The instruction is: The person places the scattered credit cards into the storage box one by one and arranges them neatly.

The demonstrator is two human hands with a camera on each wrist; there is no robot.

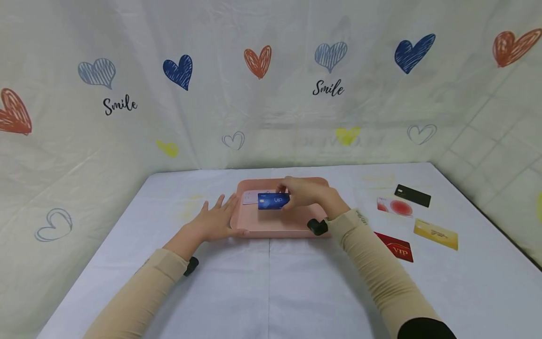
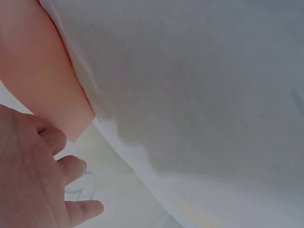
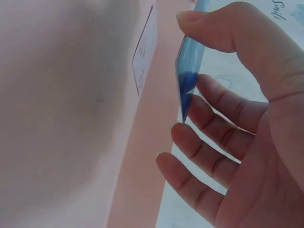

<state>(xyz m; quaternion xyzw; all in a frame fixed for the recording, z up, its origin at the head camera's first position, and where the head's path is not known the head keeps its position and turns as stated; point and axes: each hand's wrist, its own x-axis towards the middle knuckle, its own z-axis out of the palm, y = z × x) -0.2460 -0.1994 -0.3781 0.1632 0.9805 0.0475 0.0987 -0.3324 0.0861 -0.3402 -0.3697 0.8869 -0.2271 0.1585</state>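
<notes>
Over the pink tray [image 1: 254,226], my right hand [image 1: 306,192] pinches a blue VIP card [image 1: 270,201] between thumb and fingers. The right wrist view shows the same blue card [image 3: 187,71] edge-on, held above the tray floor. Partly behind it in the head view, a pale pink card [image 1: 250,197] lies in the tray. My left hand [image 1: 213,221] rests at the tray's left side with fingers spread. In the left wrist view its fingers [image 2: 71,168] are beside the tray's outer wall [image 2: 52,80].
Right of the tray lie a black card [image 1: 412,195], a white card with a red circle [image 1: 394,207], a gold card [image 1: 436,234] and a red VIP card [image 1: 398,248], partly under the right sleeve [image 1: 372,259]. A heart-printed curtain [image 1: 271,108] hangs behind the white table [image 1: 237,282].
</notes>
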